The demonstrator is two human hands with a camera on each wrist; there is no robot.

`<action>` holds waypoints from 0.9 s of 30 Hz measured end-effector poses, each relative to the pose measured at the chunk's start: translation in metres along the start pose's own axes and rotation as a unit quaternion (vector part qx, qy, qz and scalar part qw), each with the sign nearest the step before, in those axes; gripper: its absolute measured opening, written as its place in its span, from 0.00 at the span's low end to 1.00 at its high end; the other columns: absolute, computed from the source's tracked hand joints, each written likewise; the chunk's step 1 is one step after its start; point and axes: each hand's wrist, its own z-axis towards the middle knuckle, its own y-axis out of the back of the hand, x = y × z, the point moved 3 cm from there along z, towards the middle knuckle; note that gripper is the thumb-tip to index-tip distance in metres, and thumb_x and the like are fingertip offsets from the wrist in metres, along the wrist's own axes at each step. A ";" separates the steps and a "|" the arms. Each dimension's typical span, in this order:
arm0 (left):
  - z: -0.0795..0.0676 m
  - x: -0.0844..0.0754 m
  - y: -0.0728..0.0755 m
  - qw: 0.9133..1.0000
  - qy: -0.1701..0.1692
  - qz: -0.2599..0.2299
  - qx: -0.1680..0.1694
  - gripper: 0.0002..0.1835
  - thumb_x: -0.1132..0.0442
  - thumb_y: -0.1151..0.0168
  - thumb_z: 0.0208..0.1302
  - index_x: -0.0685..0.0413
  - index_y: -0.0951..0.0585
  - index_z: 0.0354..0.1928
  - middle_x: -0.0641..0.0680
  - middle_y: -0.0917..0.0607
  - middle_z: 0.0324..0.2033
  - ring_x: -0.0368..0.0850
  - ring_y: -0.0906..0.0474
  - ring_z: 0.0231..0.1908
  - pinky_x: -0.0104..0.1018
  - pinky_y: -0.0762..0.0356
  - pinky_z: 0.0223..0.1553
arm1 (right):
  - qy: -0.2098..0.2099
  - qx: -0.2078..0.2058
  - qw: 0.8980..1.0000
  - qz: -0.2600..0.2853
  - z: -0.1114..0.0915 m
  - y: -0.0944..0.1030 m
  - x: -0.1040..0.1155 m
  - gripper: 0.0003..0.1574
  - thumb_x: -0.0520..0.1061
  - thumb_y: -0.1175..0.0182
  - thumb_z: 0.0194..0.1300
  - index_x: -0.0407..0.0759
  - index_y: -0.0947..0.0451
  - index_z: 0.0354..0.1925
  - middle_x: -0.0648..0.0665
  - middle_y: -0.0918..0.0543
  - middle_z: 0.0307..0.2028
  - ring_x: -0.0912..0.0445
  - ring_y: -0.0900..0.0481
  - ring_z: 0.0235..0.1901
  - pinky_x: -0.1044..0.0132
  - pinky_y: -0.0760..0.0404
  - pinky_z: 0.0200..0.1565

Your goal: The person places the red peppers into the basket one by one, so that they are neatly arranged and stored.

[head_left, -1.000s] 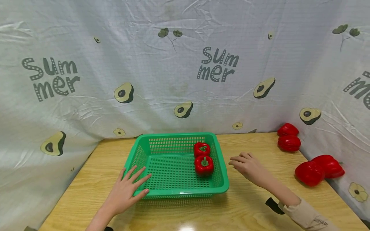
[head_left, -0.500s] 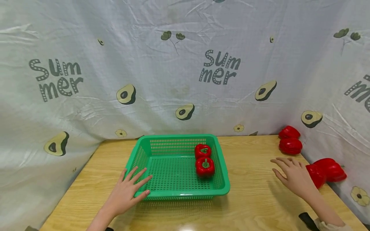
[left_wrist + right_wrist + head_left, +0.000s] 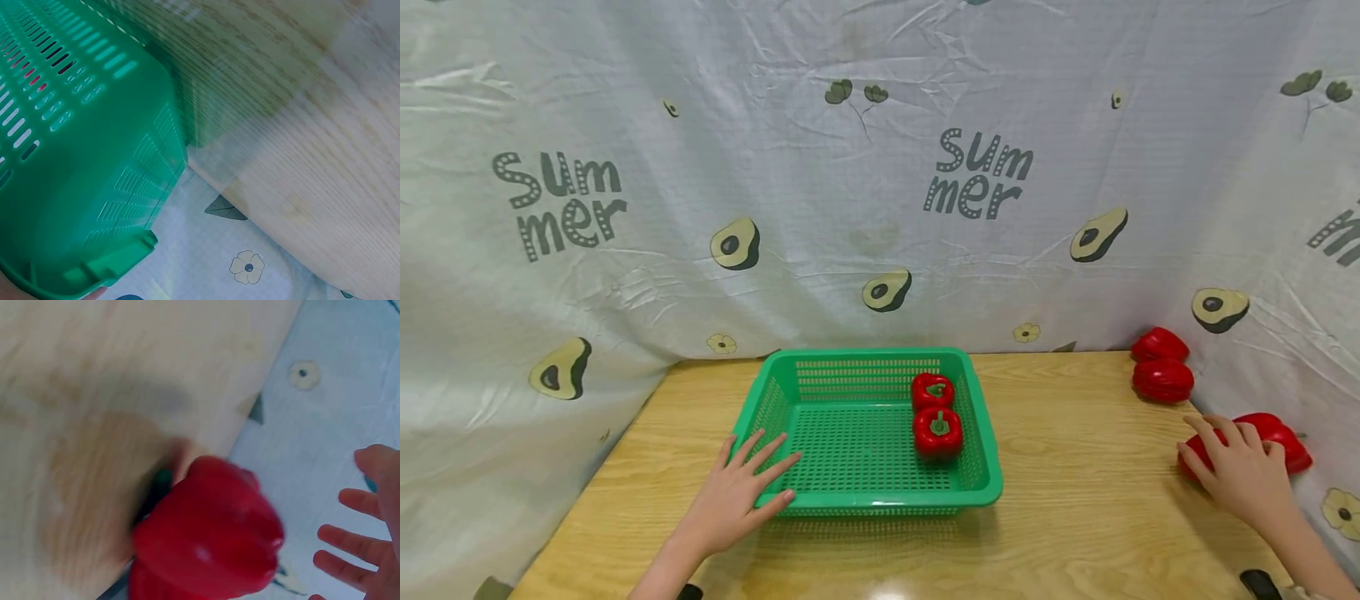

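Observation:
My left hand lies with spread fingers over the front left corner of a green plastic basket. In the left wrist view, the basket's slotted wall fills the left side. Two red bell peppers with green stems sit inside the basket at its right. My right hand is over a red bell pepper at the table's right, hiding much of it; another bell pepper lies just behind. From the right wrist, the fingers show spread and apart from the nearer bell pepper.
Two more red bell peppers lie at the back right, near the curtain. The wooden table extends between basket and peppers. A white printed curtain hangs along the back and sides.
My right hand has moved right, from beside the basket to over the bell pepper at the right. The left hand has stayed on the basket's corner. The head view has shifted slightly.

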 end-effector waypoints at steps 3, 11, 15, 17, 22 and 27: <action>0.001 0.000 -0.001 1.000 0.001 0.001 0.003 0.26 0.40 0.52 0.60 0.38 0.29 0.58 0.52 0.30 0.60 0.61 0.39 0.61 0.63 0.50 0.58 | -0.022 0.032 0.999 -0.009 -0.003 -0.005 -0.010 0.28 0.49 0.41 0.55 0.36 0.34 0.50 0.31 0.33 0.45 0.34 0.41 0.45 0.33 0.42 0.37; 0.001 0.001 0.000 1.000 0.003 0.003 0.006 0.26 0.39 0.53 0.60 0.37 0.29 0.58 0.52 0.30 0.60 0.61 0.39 0.61 0.63 0.50 0.58 | -0.081 0.102 0.991 -0.022 -0.006 -0.018 -0.031 0.39 0.65 0.52 0.60 0.32 0.37 0.50 0.27 0.37 0.46 0.31 0.47 0.45 0.33 0.44 0.38; 0.001 0.001 0.000 1.000 0.001 0.005 0.005 0.26 0.39 0.54 0.60 0.38 0.29 0.58 0.52 0.30 0.60 0.61 0.39 0.61 0.62 0.50 0.58 | -0.102 0.113 0.988 -0.028 -0.006 -0.023 -0.038 0.45 0.67 0.49 0.57 0.27 0.39 0.50 0.23 0.37 0.44 0.30 0.47 0.44 0.31 0.42 0.38; 0.001 0.001 0.000 1.000 0.000 0.005 0.005 0.26 0.39 0.54 0.60 0.38 0.29 0.58 0.52 0.30 0.60 0.61 0.39 0.61 0.62 0.50 0.58 | -0.106 0.110 0.988 -0.034 -0.007 -0.024 -0.041 0.47 0.65 0.45 0.54 0.24 0.40 0.50 0.21 0.38 0.43 0.30 0.47 0.43 0.31 0.41 0.38; 0.001 0.000 -0.001 1.000 -0.003 0.007 0.002 0.26 0.40 0.52 0.60 0.38 0.28 0.58 0.52 0.29 0.60 0.61 0.38 0.60 0.63 0.49 0.57 | -0.105 0.093 0.989 -0.044 -0.007 -0.025 -0.044 0.49 0.61 0.39 0.49 0.19 0.39 0.48 0.19 0.39 0.40 0.29 0.47 0.42 0.32 0.38 0.36; 0.001 0.000 -0.002 1.000 -0.005 0.015 -0.004 0.25 0.40 0.52 0.60 0.39 0.27 0.57 0.52 0.29 0.60 0.61 0.38 0.60 0.63 0.48 0.57 | -0.117 0.097 0.988 -0.034 -0.005 -0.026 -0.046 0.49 0.63 0.38 0.48 0.17 0.38 0.43 0.19 0.39 0.37 0.29 0.47 0.40 0.32 0.38 0.35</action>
